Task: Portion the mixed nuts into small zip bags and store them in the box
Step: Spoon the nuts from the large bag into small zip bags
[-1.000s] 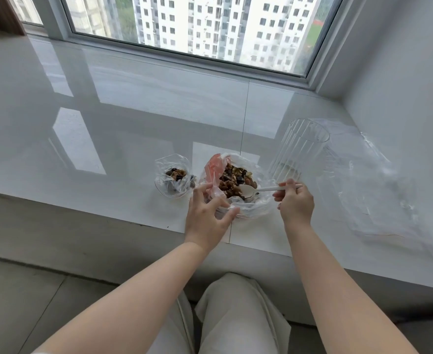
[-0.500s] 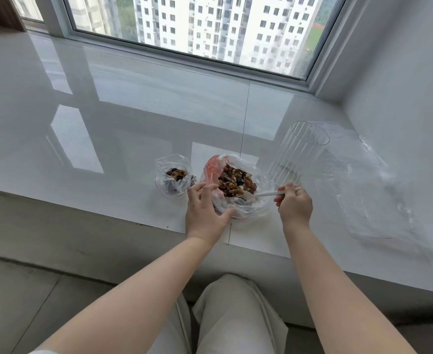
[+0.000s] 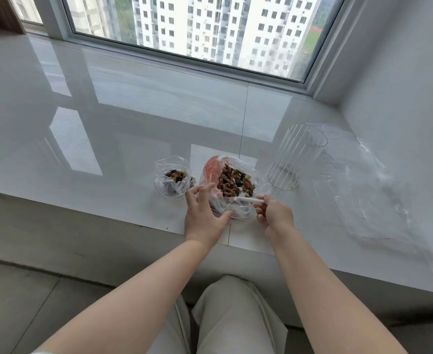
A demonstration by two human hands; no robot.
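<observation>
The right hand (image 3: 274, 214) pinches the handle of a white plastic spoon (image 3: 248, 200), its bowl hidden inside the large clear plastic bag of mixed nuts (image 3: 235, 183). The left hand (image 3: 205, 213) grips that bag's near-left rim, thumb underneath. Just left stands a small clear zip bag (image 3: 173, 178), partly filled; right of the big bag stands a clear ribbed plastic box (image 3: 294, 157), beside loose empty bags (image 3: 371, 190) on the white glossy counter (image 3: 108, 149). The thin rim could collapse and spill nuts during the carry. Compared with a second ago, the spoon sits lower and nearer, the right hand drawn back.
</observation>
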